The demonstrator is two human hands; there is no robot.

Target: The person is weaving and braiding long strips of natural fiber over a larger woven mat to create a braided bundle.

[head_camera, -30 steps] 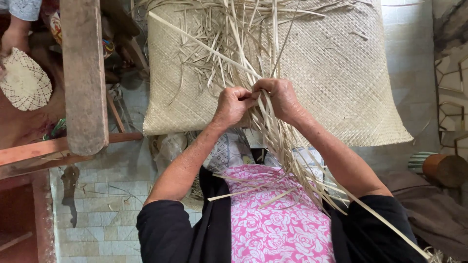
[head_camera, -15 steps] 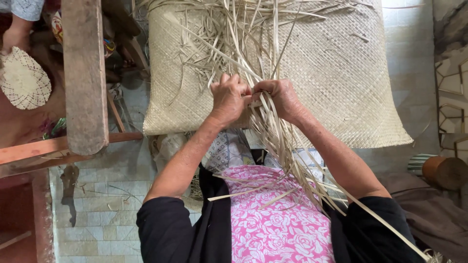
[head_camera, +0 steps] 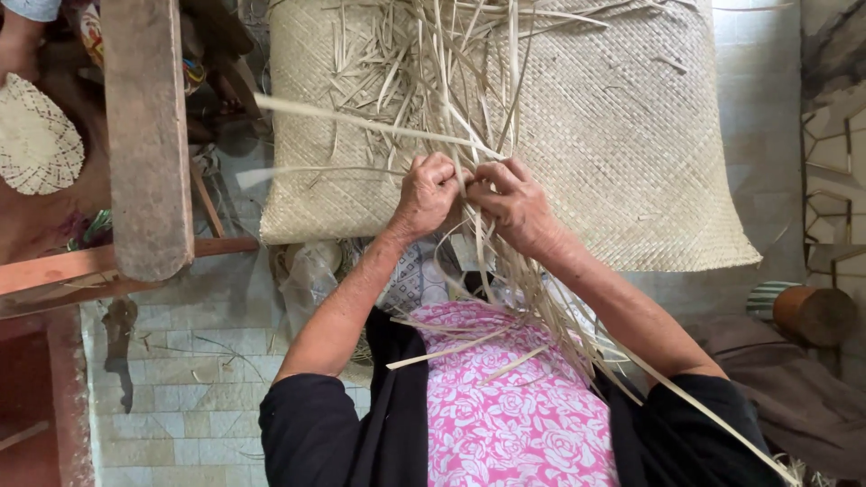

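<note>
Your left hand [head_camera: 428,194] and right hand [head_camera: 512,200] sit knuckle to knuckle at the near edge of the woven mat [head_camera: 631,144], both curled tight around the loose straw strips [head_camera: 433,81] that fan out from its unfinished middle. The mat lies flat ahead of you, and long strips trail back over your pink floral lap [head_camera: 505,406]. A thick wooden post [head_camera: 144,135] stands off to the left, a small round woven piece [head_camera: 36,144] beyond it.

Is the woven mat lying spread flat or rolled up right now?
Spread flat: the woven mat lies open on the floor, its weave showing, with loose strips piled on it.
</note>
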